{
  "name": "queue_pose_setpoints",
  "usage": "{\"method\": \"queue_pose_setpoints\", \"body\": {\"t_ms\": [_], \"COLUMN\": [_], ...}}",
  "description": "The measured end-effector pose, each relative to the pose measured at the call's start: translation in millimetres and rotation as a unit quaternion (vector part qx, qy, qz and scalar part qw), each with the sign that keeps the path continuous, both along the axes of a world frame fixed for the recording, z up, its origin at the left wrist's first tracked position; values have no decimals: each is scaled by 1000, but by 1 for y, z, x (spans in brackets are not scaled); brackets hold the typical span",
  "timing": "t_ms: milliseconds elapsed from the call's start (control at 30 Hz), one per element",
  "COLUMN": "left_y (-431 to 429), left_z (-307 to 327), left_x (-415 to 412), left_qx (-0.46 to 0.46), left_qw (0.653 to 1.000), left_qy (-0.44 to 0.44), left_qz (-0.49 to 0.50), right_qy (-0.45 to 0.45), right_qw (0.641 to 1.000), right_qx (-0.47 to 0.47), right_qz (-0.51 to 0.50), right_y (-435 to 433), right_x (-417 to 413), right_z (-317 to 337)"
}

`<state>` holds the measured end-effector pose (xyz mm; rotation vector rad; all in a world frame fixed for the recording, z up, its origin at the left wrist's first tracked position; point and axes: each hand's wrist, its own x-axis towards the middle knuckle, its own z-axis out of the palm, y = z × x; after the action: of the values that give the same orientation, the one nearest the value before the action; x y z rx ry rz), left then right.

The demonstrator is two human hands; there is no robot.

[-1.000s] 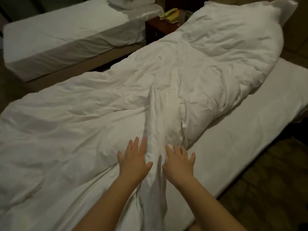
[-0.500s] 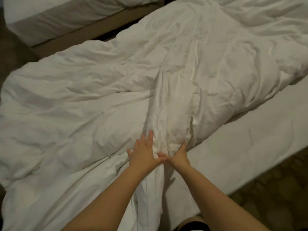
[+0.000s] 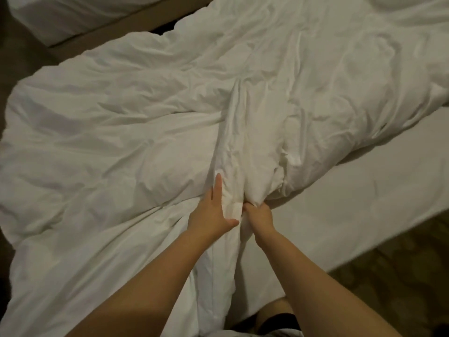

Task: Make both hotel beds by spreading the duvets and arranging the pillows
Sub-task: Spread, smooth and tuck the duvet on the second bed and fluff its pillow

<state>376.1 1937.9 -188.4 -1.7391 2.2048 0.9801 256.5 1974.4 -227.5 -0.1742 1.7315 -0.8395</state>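
- While the duvet lies crumpled and twisted across the near bed, it covers the left and middle of the mattress, and a strip of bare white sheet shows along the right side.
- A thick ridge of bunched cloth runs down the middle of the duvet towards the person, and both hands meet at its lower end.
- The left hand has its grip released: the fingers are straight and held together, laid flat along the left flank of the ridge, and the thumb is spread out to the right.
- The right hand has its grip clenched on the duvet, the fingers curled into a puffy bunch just right of the ridge with the fingertips buried in cloth.
- The two hands sit just beside each other.
- A small pale rectangular tab of cloth lies between the hands; it is too small to tell whether it bears any writing.
- Both bare forearms cross the lower part of the duvet and hide some of it.
- A second bed shows at the upper left, white on top with a brown base, with a dark gap between it and the near bed.
- Dark patterned carpet lies at the lower right beside the near bed.
- A bare knee with a dark garment just below it shows at the bottom edge.
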Motion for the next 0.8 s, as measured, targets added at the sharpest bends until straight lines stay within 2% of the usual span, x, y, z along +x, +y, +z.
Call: {"method": "queue_pose_setpoints", "body": {"t_ms": [100,233,300,433,500,633,800], "left_y": [18,54,69,97,115,130,135], "left_z": [7,24,38,78,94,113,144], "left_x": [7,26,35,28,23,30,55], "left_qx": [8,75,68,44,24,-13,-53], "left_qw": [1000,996,997,984,977,971,971], "left_qy": [7,21,28,129,149,170,202], "left_qz": [24,36,-21,-117,-151,-169,-114], "right_qy": [55,124,129,153,170,192,202], "right_qw": [998,990,984,962,953,944,947], "right_qx": [-16,-3,-8,-34,-37,-67,-119], "right_qz": [-35,-72,-126,-223,-247,-262,-222], "right_y": [17,58,84,137,158,177,171], "right_x": [4,8,5,-8,-9,-1,15], "right_z": [23,58,80,128,144,168,187]}}
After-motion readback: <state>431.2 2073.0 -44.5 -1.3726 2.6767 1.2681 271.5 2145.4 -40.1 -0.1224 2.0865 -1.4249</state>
